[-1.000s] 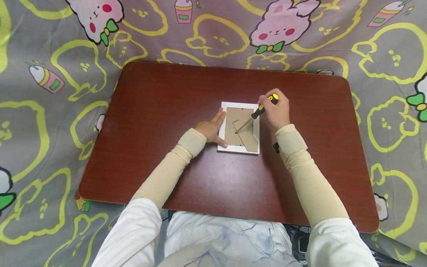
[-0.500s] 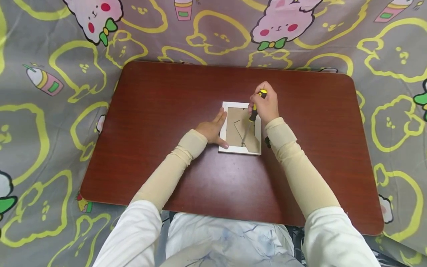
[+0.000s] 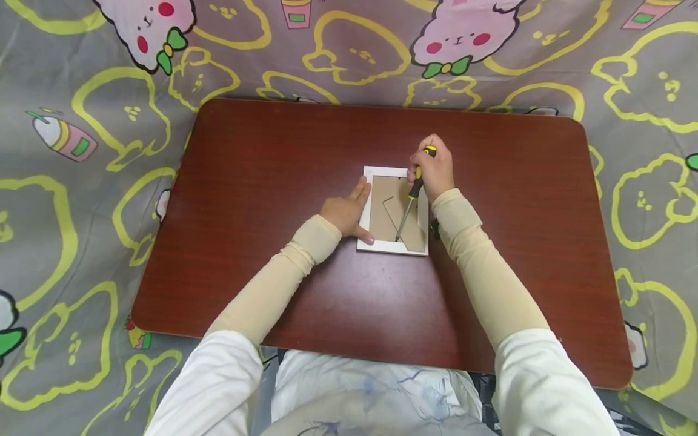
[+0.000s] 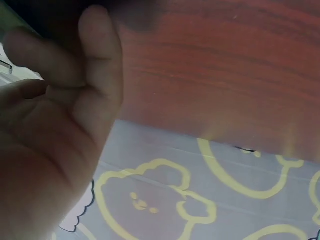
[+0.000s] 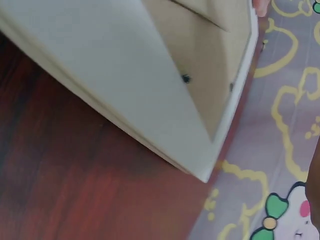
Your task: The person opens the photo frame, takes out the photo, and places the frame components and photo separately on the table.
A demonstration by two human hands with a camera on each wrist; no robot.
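A white picture frame (image 3: 392, 248) lies back side up on the table, its beige backing board (image 3: 384, 221) showing, with a thin angular line across the board. My right hand (image 3: 434, 169) grips a black-and-yellow screwdriver (image 3: 416, 186) from above. The screwdriver slants down toward me, its tip at the board's near edge, beside the frame's inner border. My left hand (image 3: 343, 215) rests on the frame's left side, fingers and thumb spread. In the right wrist view, small dark tabs (image 5: 186, 78) show along the inner edge of the frame; the screwdriver is out of that view.
The reddish-brown table (image 3: 262, 163) has rounded corners and extends around the frame on all sides. A grey curtain (image 3: 360, 54) with cartoon prints hangs behind and beside it. The person's lap (image 3: 371, 387) is at the near edge.
My right hand has moved left, and the screwdriver tip has gone from the middle of the backing board to its near edge. My left hand stays on the frame.
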